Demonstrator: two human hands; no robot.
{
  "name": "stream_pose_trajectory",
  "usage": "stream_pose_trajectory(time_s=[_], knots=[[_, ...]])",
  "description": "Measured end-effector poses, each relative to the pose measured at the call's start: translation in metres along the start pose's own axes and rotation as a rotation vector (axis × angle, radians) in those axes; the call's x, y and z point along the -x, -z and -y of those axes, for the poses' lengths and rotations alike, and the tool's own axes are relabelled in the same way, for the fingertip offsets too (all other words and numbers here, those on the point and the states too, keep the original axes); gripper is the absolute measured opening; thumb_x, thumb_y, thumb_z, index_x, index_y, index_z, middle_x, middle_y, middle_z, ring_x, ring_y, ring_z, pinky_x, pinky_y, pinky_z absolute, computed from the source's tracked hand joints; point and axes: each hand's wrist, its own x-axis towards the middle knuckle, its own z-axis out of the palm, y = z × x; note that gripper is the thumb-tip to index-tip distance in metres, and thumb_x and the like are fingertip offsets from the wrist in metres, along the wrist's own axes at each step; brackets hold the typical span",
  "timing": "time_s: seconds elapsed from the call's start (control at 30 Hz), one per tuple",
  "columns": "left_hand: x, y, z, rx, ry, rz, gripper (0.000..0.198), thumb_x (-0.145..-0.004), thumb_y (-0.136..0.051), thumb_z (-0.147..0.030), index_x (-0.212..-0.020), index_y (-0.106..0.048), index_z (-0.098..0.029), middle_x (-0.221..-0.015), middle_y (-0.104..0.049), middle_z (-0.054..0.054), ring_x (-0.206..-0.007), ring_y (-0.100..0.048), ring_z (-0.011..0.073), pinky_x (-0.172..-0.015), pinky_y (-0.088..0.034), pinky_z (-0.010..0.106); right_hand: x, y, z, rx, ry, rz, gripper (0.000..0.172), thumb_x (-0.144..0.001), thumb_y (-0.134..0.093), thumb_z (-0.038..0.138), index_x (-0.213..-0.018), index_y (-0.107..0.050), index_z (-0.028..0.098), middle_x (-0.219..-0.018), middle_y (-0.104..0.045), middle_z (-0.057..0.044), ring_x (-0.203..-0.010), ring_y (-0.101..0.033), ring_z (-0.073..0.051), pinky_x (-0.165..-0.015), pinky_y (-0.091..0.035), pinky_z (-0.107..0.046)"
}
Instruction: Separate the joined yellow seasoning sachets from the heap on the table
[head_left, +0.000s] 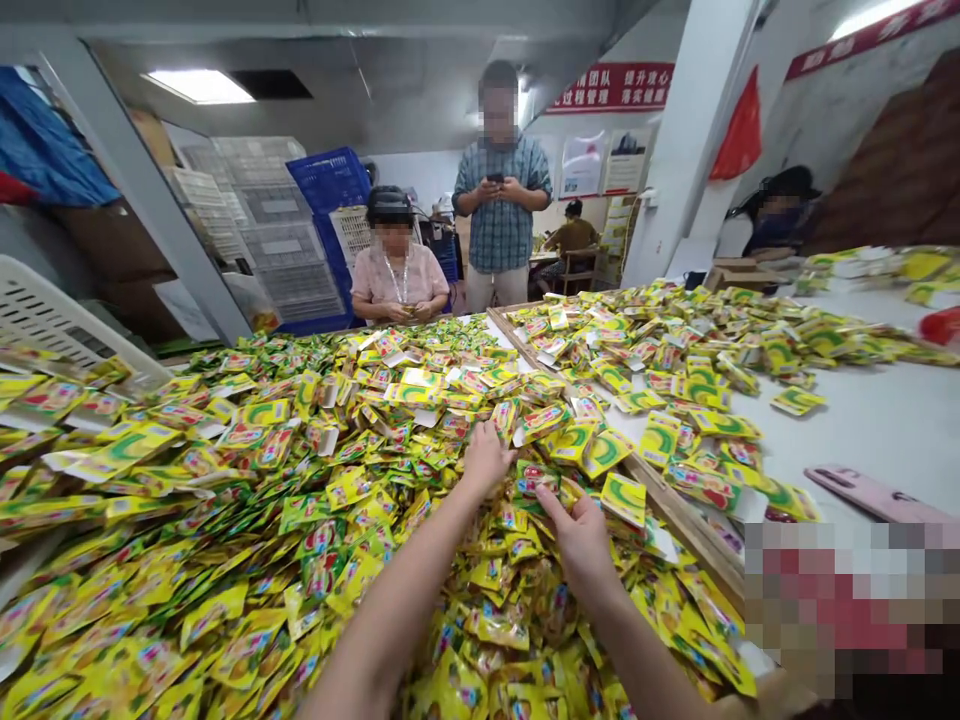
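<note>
My left hand [486,458] reaches into the middle of a big heap, its fingers curled against a small yellow carton [505,418] that stands tilted. Close by on the right, my right hand [585,540] pinches a green packet [529,478] with red print, thumb on top. Loose yellow packets [225,620] lie thickly under and around both forearms. Small yellow-and-green cartons [574,440], some with white flaps open, rest on the heap just beyond my hands.
A wooden strip [675,520] divides the heap from a white tabletop [772,430] with more cartons and a pink phone [862,490]. A white plastic crate [67,320] tilts at left. Opposite, one person [401,275] sits and another [502,200] stands holding a phone. Others sit farther back.
</note>
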Motion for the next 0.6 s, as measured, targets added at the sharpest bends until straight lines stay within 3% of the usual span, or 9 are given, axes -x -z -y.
stream_pose_trajectory(time_s=[0.1, 0.17, 0.3, 0.4, 0.5, 0.6], knots=[[-0.008, -0.008, 0.001, -0.049, 0.005, -0.025, 0.032, -0.086, -0.06, -0.026, -0.115, -0.054, -0.013, -0.114, -0.058, 0.009, -0.101, -0.059, 0.0217, -0.086, -0.049, 0.043, -0.002, 0.0, -0.002, -0.047, -0.026, 0.018, 0.048, -0.053, -0.083, 0.044, -0.088, -0.063, 0.018, -0.077, -0.074, -0.004, -0.077, -0.07, -0.025, -0.071, -0.056, -0.037], [-0.007, 0.002, 0.005, -0.064, -0.04, -0.045, 0.026, -0.09, -0.054, -0.023, -0.114, -0.055, -0.014, -0.112, -0.06, 0.008, -0.097, -0.061, 0.0199, -0.084, -0.051, 0.041, -0.003, 0.001, -0.001, -0.094, -0.058, 0.061, 0.045, -0.053, -0.084, 0.042, -0.085, -0.063, 0.019, -0.075, -0.074, -0.003, -0.076, -0.07, -0.024, -0.07, -0.056, -0.036], [0.013, 0.046, 0.019, -0.091, -0.229, -0.095, 0.028, -0.086, -0.041, -0.003, -0.107, -0.056, -0.014, -0.106, -0.063, 0.013, -0.098, -0.061, 0.0215, -0.086, -0.048, 0.038, -0.009, 0.008, 0.011, -0.16, -0.096, 0.134, 0.036, -0.052, -0.085, 0.039, -0.076, -0.064, 0.021, -0.077, -0.073, 0.0, -0.079, -0.069, -0.02, -0.073, -0.056, -0.031], [0.048, 0.078, 0.028, -0.118, -0.425, -0.111, 0.023, -0.086, -0.039, -0.006, -0.096, -0.057, -0.017, -0.097, -0.065, 0.01, -0.095, -0.061, 0.0208, -0.085, -0.049, 0.037, -0.007, 0.013, 0.022, -0.175, -0.15, 0.226, 0.034, -0.051, -0.086, 0.035, -0.075, -0.067, 0.02, -0.078, -0.074, 0.0, -0.076, -0.069, -0.017, -0.069, -0.055, -0.026], [0.087, 0.095, 0.03, -0.145, -0.587, -0.11, 0.019, -0.089, -0.04, -0.013, -0.085, -0.058, -0.02, -0.09, -0.067, 0.006, -0.093, -0.062, 0.0184, -0.088, -0.049, 0.035, 0.006, 0.01, 0.024, -0.133, -0.283, 0.475, 0.034, -0.051, -0.087, 0.029, -0.079, -0.071, 0.016, -0.075, -0.074, -0.003, -0.065, -0.068, -0.015, -0.059, -0.054, -0.025], [0.12, 0.099, 0.029, -0.11, -0.701, -0.142, 0.019, -0.091, -0.04, -0.018, -0.084, -0.058, -0.021, -0.092, -0.069, 0.005, -0.098, -0.062, 0.0171, -0.093, -0.048, 0.034, 0.025, 0.002, 0.015, -0.068, -0.365, 0.803, 0.037, -0.053, -0.086, 0.028, -0.084, -0.072, 0.014, -0.074, -0.073, -0.003, -0.062, -0.066, -0.013, -0.062, -0.052, -0.024]])
